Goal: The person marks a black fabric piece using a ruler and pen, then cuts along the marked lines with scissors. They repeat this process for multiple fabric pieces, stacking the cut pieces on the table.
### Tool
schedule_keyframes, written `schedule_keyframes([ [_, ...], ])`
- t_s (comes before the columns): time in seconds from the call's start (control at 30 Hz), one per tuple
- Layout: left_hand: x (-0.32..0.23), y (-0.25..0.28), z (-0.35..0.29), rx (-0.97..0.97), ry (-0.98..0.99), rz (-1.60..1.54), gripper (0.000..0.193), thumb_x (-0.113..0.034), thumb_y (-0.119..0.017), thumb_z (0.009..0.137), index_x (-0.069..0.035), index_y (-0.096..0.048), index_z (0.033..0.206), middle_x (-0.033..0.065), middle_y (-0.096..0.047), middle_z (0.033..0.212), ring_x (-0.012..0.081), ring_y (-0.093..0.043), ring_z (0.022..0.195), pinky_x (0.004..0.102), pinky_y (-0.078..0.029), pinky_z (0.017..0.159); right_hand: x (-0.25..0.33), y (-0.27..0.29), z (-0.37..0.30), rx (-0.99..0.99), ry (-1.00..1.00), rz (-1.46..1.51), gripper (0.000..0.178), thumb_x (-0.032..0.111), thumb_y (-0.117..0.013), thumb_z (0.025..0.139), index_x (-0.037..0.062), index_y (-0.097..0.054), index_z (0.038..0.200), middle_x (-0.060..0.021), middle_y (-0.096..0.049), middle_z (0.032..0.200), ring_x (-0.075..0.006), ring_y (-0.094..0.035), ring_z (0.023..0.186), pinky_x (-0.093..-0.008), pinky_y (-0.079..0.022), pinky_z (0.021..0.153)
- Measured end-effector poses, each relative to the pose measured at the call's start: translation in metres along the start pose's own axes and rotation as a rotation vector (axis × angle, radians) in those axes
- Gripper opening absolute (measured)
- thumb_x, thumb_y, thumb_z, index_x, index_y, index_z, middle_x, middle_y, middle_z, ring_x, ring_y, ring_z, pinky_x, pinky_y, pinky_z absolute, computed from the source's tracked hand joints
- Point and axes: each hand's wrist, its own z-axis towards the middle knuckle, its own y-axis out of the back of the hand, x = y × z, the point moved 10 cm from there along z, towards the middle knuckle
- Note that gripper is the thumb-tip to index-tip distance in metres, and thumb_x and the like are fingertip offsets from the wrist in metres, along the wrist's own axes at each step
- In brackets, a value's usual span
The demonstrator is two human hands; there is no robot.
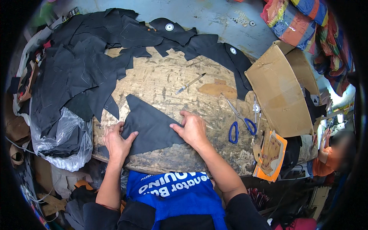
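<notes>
A roughly triangular piece of black fabric or leather (149,128) lies on the worn wooden board in front of me. My left hand (118,141) is at its left edge, thumb on top and fingers curled at the border. At the right edge, my right hand (193,128) grips the piece between thumb and fingers. Beyond it lie a pen (190,83) and a flat brown template (217,90). Scissors with blue handles (241,120) rest spread apart to the right of my right hand.
Black offcuts (86,65) heap along the board's left and far sides. A clear plastic bag (76,142) holds more dark pieces. On the right stand a cardboard box (281,92) and an orange envelope (281,147) with templates. Another person (326,159) sits at far right.
</notes>
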Motion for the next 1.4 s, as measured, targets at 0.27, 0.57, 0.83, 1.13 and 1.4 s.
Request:
schedule_keyframes([
  [0.27, -0.039, -0.013, 0.033, -0.189, -0.277, -0.322, 0.018, -0.01, -0.073, 0.076, 0.001, -0.059, 0.077, 0.0062, -0.057, 0.07, 0.0136, -0.052, 0.056, 0.0269, -0.044, 0.057, 0.021, 0.015, -0.004, -0.221, 0.14, -0.05, 0.025, 0.024, -0.076, 0.071, 0.0038, -0.064, 0.077, -0.0121, -0.064, 0.069, -0.0311, -0.062, 0.068, -0.0424, -0.049, 0.065],
  [0.57, -0.047, -0.031, 0.034, -0.026, -0.302, -0.611, 0.013, -0.006, -0.058, 0.09, -0.002, -0.045, 0.092, -0.0016, -0.04, 0.063, 0.0038, -0.03, 0.051, 0.0231, -0.028, 0.046, -0.015, 0.01, 0.009, 0.054, 0.103, 0.776, 0.014, 0.012, -0.065, 0.086, -0.0006, -0.06, 0.084, -0.0008, -0.059, 0.066, -0.0028, -0.048, 0.06, -0.0213, -0.04, 0.052],
  [0.83, -0.075, -0.014, 0.03, 0.064, -0.315, -0.588, 0.012, -0.009, -0.056, 0.092, -0.003, -0.045, 0.092, 0.0024, -0.04, 0.053, 0.0101, -0.033, 0.049, 0.027, -0.032, 0.048, -0.02, 0.044, 0.003, -0.037, 0.171, 0.856, 0.013, 0.009, -0.061, 0.09, -0.003, -0.062, 0.095, 0.0022, -0.06, 0.072, -0.0008, -0.049, 0.063, -0.0173, -0.039, 0.055],
  [1.13, -0.114, 0.037, 0.022, 0.064, -0.414, -0.468, 0.013, -0.007, -0.058, 0.089, -0.002, -0.049, 0.097, 0.0096, -0.052, 0.064, 0.0148, -0.046, 0.051, 0.0284, -0.04, 0.052, -0.019, 0.067, -0.004, -0.144, 0.246, 0.84, 0.015, 0.007, -0.063, 0.089, -0.0047, -0.064, 0.097, 0.0006, -0.063, 0.075, -0.0019, -0.053, 0.067, -0.0169, -0.042, 0.058],
  [1.4, -0.193, 0.089, -0.049, 0.458, -0.788, -1.025, 0.021, -0.016, -0.077, 0.074, -0.004, -0.059, 0.078, 0.0064, -0.058, 0.07, 0.0189, -0.056, 0.059, 0.0279, -0.046, 0.057, -0.037, 0.056, 0.006, -0.147, 0.11, 0.008, 0.023, 0.018, -0.07, 0.078, 0.0013, -0.066, 0.093, -0.0207, -0.066, 0.082, -0.0348, -0.065, 0.074, -0.0399, -0.051, 0.067],
])
